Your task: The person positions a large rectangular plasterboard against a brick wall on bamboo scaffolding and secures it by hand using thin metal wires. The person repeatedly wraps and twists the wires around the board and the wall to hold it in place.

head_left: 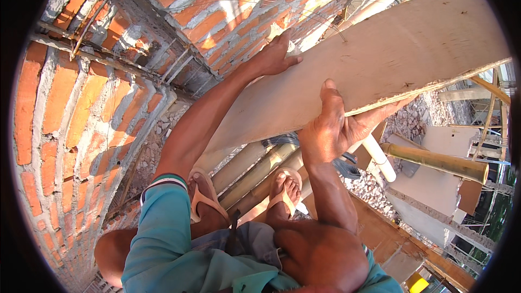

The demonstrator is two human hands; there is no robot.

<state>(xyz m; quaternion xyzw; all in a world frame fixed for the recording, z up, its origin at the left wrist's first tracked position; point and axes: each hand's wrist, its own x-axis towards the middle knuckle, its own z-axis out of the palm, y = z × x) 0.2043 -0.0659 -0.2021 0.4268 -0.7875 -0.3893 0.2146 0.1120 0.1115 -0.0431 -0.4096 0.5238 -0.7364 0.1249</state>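
Observation:
A long, pale board point(391, 49), probably plywood, slants from between my feet up to the far right. My left hand point(278, 55) grips its far edge, thumb on the upper face and the other fingers mostly hidden. At the near edge, my right hand point(331, 125) holds the board with its thumb on top and its fingers stretched beneath. The near edge looks rough and splintered.
My sandalled feet rest on bamboo poles point(239, 171). Brick walls rise at left point(70, 108) and ahead point(217, 11), with bars point(100, 16) sticking out. A bamboo pole point(439, 161) and white pipe point(380, 158) jut out at right, above rubble point(374, 192).

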